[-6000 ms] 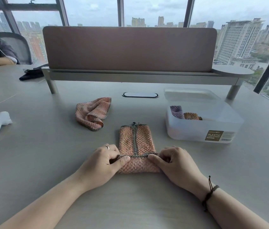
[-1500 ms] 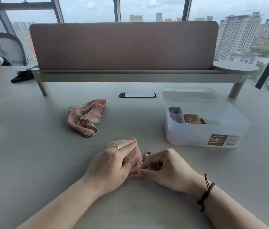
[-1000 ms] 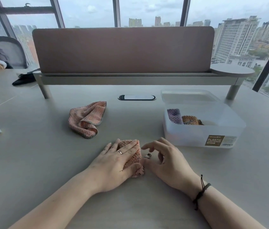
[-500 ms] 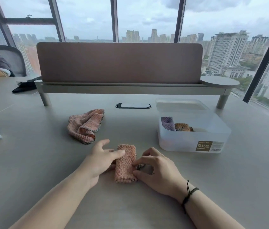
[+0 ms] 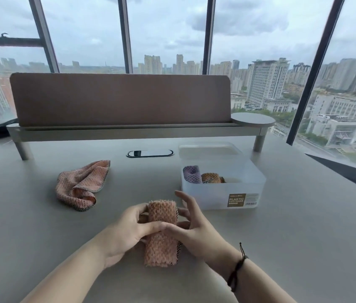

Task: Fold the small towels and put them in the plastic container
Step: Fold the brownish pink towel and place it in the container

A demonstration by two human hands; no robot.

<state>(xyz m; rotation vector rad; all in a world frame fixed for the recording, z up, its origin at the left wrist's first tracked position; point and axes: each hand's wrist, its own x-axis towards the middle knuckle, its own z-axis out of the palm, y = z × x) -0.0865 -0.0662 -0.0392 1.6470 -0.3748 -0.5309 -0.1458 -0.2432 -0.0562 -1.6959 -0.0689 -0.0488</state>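
Compared with half a second ago, the rolled pink towel (image 5: 161,235) is no longer lying flat on the grey table (image 5: 303,226); it is lifted and held lengthwise between both hands, just in front of the plastic container (image 5: 223,194). The left hand (image 5: 126,229) is closed around the roll from its left side, its thumb laid across the top. The right hand (image 5: 191,227) is pressed against the right side, thumb on the roll, while its other fingers (image 5: 183,196) are spread loosely apart. Inside the container, a purple towel (image 5: 192,174) and an orange towel (image 5: 211,177) are seen standing side by side. An unfolded pink towel (image 5: 80,185) is left crumpled on the table, well to the left.
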